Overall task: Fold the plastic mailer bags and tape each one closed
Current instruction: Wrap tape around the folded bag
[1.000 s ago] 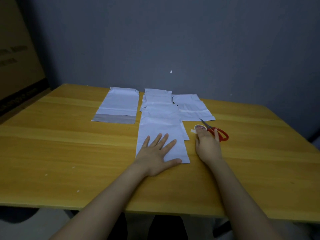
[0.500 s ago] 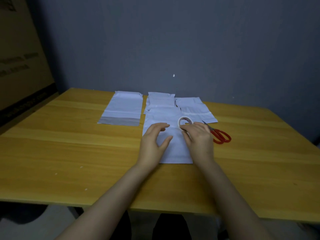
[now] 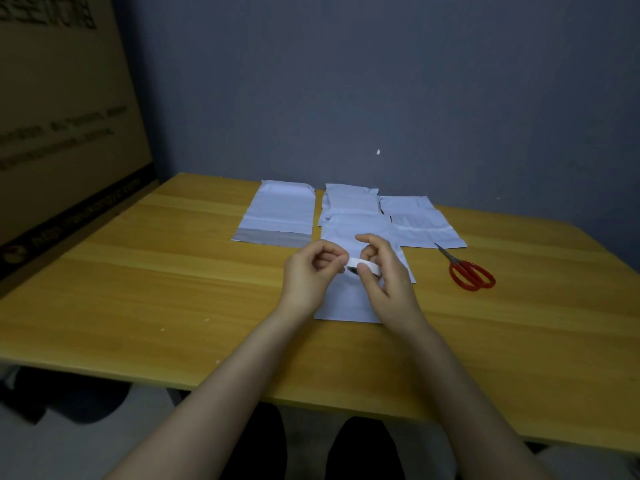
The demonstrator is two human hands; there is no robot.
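On the wooden surface (image 3: 138, 271), a flat bag (image 3: 277, 216) with a grey strip lies leftmost. The left hand (image 3: 308, 275) has its fingers (image 3: 332, 254) curled, pinching the edge of the tape roll (image 3: 363, 266). The right hand (image 3: 388, 282) grips the roll with curled fingers (image 3: 372, 241), above the nearest bag (image 3: 349, 303). Red scissors (image 3: 471, 271) lie apart to the right.

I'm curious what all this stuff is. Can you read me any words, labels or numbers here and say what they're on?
Cardboard box: rows of dark print, plus lettering on a dark strip along its lower edge, all too blurred to read.
Tape roll, mailer bags, scissors: no writing shows.
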